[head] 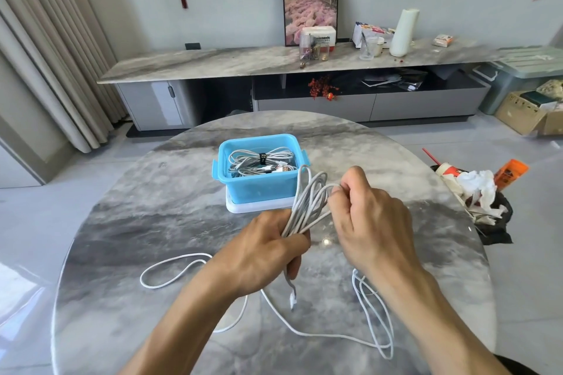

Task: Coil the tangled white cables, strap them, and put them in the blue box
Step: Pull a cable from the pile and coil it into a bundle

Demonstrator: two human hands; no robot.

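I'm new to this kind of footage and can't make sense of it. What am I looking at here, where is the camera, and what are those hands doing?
One picture, taken by a camera worn on a person's head, looking down at their own bare hands over a round marble table. The left hand grips a bundle of white cable loops; the right hand pinches the loops' top. The rest of the cable trails loose on the table. Behind sits a blue box, already holding a strapped cable coil.

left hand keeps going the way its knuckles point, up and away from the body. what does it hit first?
Probably the blue box, near its front right corner; the left hand already grips the cable coil. Depth is uncertain from one view.
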